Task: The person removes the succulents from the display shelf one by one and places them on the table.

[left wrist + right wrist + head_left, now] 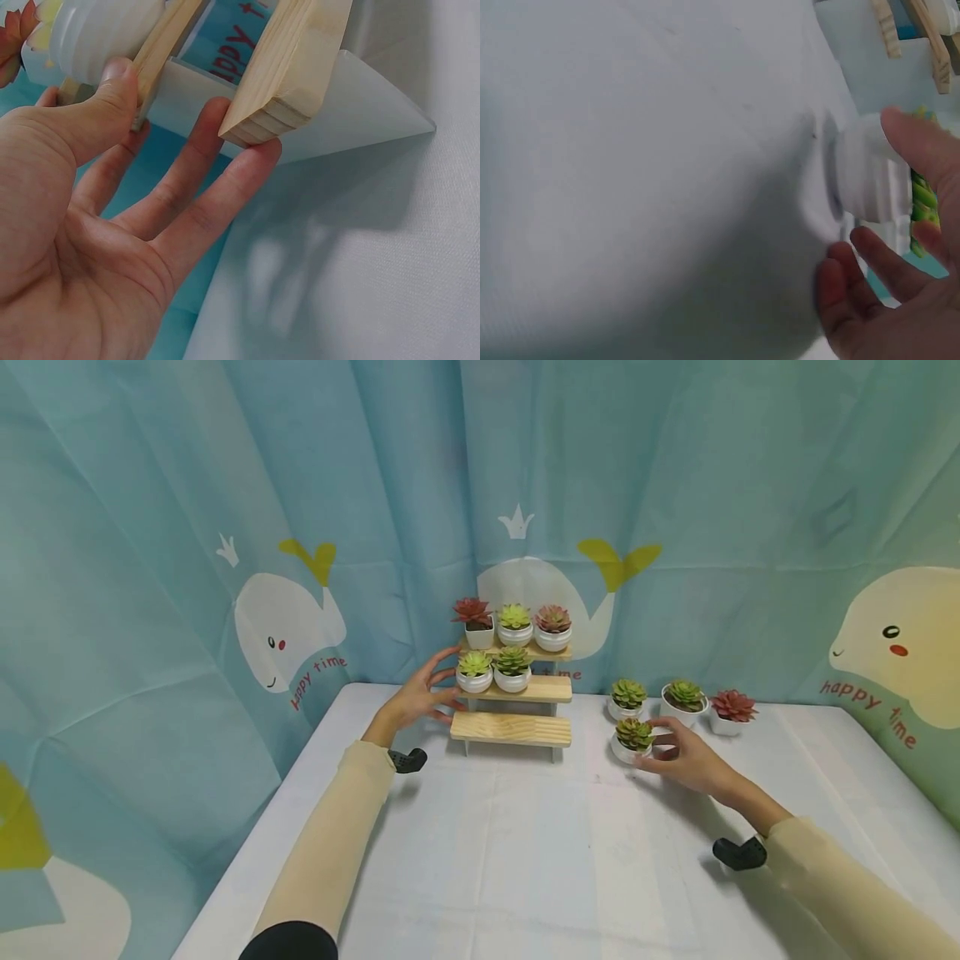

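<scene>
A wooden three-tier stand (pixel 510 728) with pale side panels carries several small potted succulents. My left hand (pixel 420 693) is at its left end. In the left wrist view, the spread fingers (pixel 206 214) of that hand touch the board ends, with the thumb by a white pot (pixel 101 37) on the middle tier. To the right of the stand, my right hand (pixel 686 760) holds a green succulent in a round white pot (pixel 632 740) between thumb and fingers. The right wrist view shows this pot (pixel 866 172) low over the white cloth; whether its base touches cannot be told.
Behind the held pot stand two green succulents (pixel 627 695) (pixel 684 697) in white pots and a red one (pixel 731 710). A blue whale-print curtain (pixel 420 510) hangs behind the table (pixel 525 860). The stand's lowest board holds no pots.
</scene>
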Motion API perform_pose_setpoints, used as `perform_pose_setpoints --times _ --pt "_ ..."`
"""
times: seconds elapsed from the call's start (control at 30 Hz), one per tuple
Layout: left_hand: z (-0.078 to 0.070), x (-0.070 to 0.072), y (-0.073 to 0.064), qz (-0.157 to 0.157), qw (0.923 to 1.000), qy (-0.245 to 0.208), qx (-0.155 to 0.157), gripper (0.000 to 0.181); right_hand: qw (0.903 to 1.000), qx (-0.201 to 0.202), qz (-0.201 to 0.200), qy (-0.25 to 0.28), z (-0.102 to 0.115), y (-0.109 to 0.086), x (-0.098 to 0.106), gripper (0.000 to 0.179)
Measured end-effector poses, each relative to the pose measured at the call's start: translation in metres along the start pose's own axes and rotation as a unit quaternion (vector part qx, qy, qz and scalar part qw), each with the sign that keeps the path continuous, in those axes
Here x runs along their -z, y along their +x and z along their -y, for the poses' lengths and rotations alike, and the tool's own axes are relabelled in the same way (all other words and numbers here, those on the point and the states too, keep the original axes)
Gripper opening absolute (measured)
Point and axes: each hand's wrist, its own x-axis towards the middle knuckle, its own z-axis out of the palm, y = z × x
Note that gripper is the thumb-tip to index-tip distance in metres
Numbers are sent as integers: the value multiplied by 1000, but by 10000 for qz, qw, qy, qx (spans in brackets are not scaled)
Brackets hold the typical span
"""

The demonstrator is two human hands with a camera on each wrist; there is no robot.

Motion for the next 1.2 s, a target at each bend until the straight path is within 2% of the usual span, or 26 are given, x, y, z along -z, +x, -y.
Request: perform_pose_setpoints --times 0.17,0.3,0.57,0.77,1.2 --pt "0 -1 -1 -7 10000 -22 13 77 9994 70 338 65 4 -3 10 86" --pt "1 -1 -1 -49 10000 -12 36 77 9988 239 418 50 8 -6 17 87" --pt "1 0 0 -41 10000 7 47 78 9972 678 154 -290 18 -11 33 83" --pt "1 0 0 -22 10000 -18 38 78 9941 931 -207 -510 30 -12 46 82" --pt "0 -1 0 -83 9999 -7 81 79 9899 1176 -518 -593 48 -11 63 81"
